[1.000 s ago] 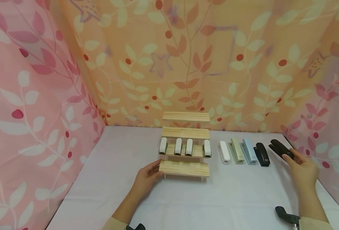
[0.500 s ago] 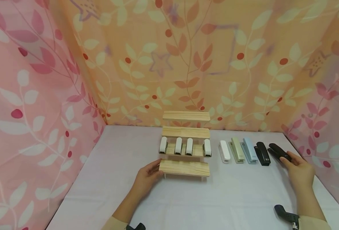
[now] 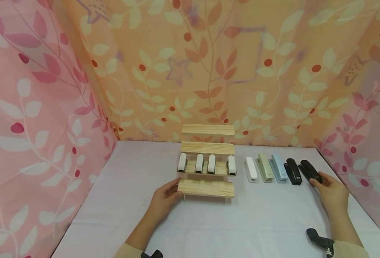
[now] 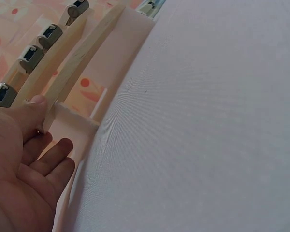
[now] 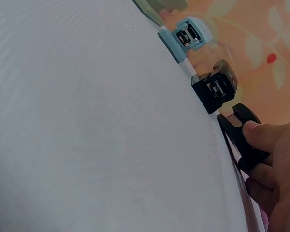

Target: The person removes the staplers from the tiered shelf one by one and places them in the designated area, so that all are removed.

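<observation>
My left hand [image 3: 164, 200] pinches the left end of the lowest board of a stepped wooden rack [image 3: 206, 188]. In the left wrist view its thumb [image 4: 37, 100] lies at the board's end, with the other fingers curled below. Far to the right, my right hand [image 3: 334, 193] grips the near end of a black stapler [image 3: 310, 170] between thumb and fingers. The right wrist view has this stapler [image 5: 241, 140] low by the white cloth, its jaws parted. Just left of it stands a second black stapler [image 3: 293, 172].
Light blue [image 3: 279, 168], pale green [image 3: 265, 167] and white [image 3: 251, 169] staplers continue the row towards the rack. Several small white staplers [image 3: 211, 163] stand on the rack's second board. Patterned curtains [image 3: 209, 71] enclose the white-covered table [image 3: 138, 161] behind and at the sides.
My right hand has moved the black stapler left and slightly nearer, turning it more in line with the row beside the other black one. My left hand stays on the rack.
</observation>
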Motion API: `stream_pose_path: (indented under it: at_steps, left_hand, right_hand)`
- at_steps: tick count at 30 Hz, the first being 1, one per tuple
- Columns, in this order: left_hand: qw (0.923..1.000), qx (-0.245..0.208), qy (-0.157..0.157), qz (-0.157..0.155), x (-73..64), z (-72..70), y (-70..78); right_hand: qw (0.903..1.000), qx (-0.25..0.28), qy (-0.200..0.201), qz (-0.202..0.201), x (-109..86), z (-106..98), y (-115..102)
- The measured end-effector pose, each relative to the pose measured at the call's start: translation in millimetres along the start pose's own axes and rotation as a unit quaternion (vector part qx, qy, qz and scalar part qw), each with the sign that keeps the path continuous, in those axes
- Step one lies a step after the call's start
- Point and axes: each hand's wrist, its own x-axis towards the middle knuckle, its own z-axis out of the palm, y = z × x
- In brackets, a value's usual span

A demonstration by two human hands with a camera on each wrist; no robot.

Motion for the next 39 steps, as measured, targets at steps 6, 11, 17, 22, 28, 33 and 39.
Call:
stream_pose_path:
  at_steps: [6,11,17,22,28,33,39]
  left_hand:
    - [1.0,0.007,0.001,0.002,1.3,-0.8,-2.9]
    - [1.0,-0.002,-0.003,0.001,3.3,-1.6,-5.6]
    - [1.0,-0.002,-0.001,0.003,3.2,-1.3,-5.6]
    - [1.0,0.002,-0.001,0.002,2.1,-0.5,-5.9]
    - [0.9999,0.011,-0.008,0.006,0.9,-1.3,-7.3]
    - [0.9999,0.008,-0.005,0.006,1.2,-2.5,-5.4]
    - [1.0,0.003,-0.002,-0.002,2.5,-1.3,-3.5]
  right_hand:
    - [0.9993,-0.018,0.006,-0.032,2.2,4,7]
    - [0.9982,-0.031,0.007,-0.051,2.6,6,9]
    - [0.9973,-0.037,0.006,-0.064,1.0,7,8]
    - [0.9976,-0.042,-0.015,-0.053,1.3,2,5]
    - [0.9997,-0.018,-0.007,-0.013,-4.6,-15,-16]
    - [0.9999,0.001,0.004,-0.014,-11.4,-30,-49]
    - [0.9981,0.056,0.0,-0.024,-31.5,-35,-101]
